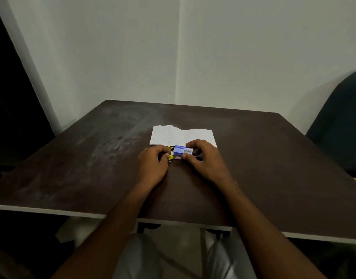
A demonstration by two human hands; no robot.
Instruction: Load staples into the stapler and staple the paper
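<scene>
While both bare hands meet near the middle of the dark brown table point(76, 170), a small blue staple box point(182, 151) sits between them, just on the near side of the paper point(173, 135). That paper is a white ruled sheet lying flat, with a torn, wavy far edge, and its near edge runs right behind the box. The right hand point(203, 158) curls round the right end of the box, thumb tip pressed to its near side and fingers bent over its far side, so it is pinching the box. The left hand point(153, 164) rests just left of the box, fingers curled inward around the stapler point(170, 157), of which only yellow and black bits and a sliver of metal show beside the thumb; whether this hand truly clamps the stapler or only rests on it I cannot tell. Stapler and box touch or nearly touch, close to the paper's near edge. Right of the table stands a dark chair point(342, 125), and pale walls point(253, 49) rise behind the paper
</scene>
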